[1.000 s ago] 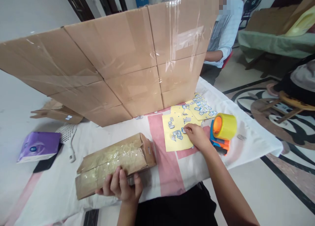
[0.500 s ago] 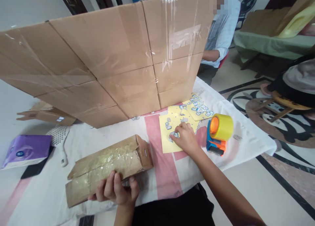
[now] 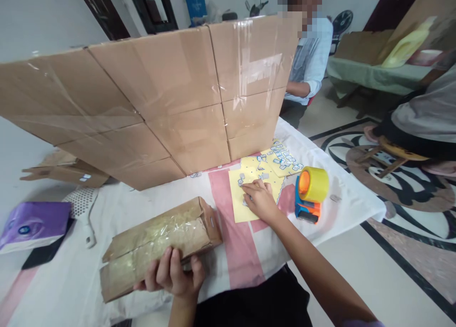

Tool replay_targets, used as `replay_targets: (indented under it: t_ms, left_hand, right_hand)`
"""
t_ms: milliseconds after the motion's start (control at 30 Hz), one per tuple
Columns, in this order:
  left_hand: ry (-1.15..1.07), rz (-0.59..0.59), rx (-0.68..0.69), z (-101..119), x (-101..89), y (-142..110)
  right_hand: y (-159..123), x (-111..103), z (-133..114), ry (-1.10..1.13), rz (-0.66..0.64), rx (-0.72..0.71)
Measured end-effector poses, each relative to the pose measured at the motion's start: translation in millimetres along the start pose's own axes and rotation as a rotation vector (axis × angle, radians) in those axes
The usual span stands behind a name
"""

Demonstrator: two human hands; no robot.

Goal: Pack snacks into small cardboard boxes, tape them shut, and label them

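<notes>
My left hand (image 3: pixel 174 274) grips the near side of a long, taped cardboard box (image 3: pixel 162 244), its fingers curled against the lower edge. The box lies tilted on the cloth-covered table. My right hand (image 3: pixel 261 201) is over a yellow sheet (image 3: pixel 238 213), with fingers stretched out to the left and its thumb lower down. Small grey paper pieces (image 3: pixel 241 178) lie on the sheet beside the fingers. What is beneath the hand is hidden. Behind is another yellow sheet with several blue-outlined pieces (image 3: pixel 284 157). A yellow tape roll (image 3: pixel 318 184) sits on a blue and orange dispenser (image 3: pixel 305 208) to the right.
A tall taped cardboard panel (image 3: pixel 185 94) stands across the table's far side. On the left are a purple pack (image 3: pixel 35 225), a white perforated scoop (image 3: pixel 83 208) and a cut carton (image 3: pixel 67 170). One person (image 3: pixel 308 65) sits behind the panel; another (image 3: pixel 423 118) sits on a stool.
My right hand has gone from pinched fingers at a small piece to stretched fingers, a little farther up the sheet. My left hand keeps its grip on the box. The view has tilted up slightly.
</notes>
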State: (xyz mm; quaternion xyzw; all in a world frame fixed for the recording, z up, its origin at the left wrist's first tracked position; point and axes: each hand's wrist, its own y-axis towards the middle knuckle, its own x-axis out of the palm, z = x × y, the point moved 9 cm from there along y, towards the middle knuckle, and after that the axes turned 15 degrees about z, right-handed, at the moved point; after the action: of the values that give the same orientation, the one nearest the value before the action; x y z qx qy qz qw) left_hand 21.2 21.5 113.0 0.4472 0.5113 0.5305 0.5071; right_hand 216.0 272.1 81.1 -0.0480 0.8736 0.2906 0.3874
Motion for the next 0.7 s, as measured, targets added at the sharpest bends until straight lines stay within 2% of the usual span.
replay_targets:
  t_ms: [233, 367, 500, 700]
  left_hand:
    - [0.011, 0.016, -0.011, -0.3, -3.4, -3.2]
    - [0.025, 0.008, -0.034, -1.5, -3.6, -4.8]
    - [0.039, 0.003, -0.042, -1.4, -2.1, -2.9]
    - [0.015, 0.029, -0.027, 0.3, -2.6, -0.8]
  right_hand:
    - [5.6, -9.6, 22.0, 0.132, 0.18, 0.123]
    - [4.2, -12.1, 30.5, 0.18, 0.231, 0.182]
    - [4.4, -16.4, 30.9, 0.172, 0.254, 0.173]
    - [3.7, -19.8, 21.9, 0.127, 0.251, 0.084]
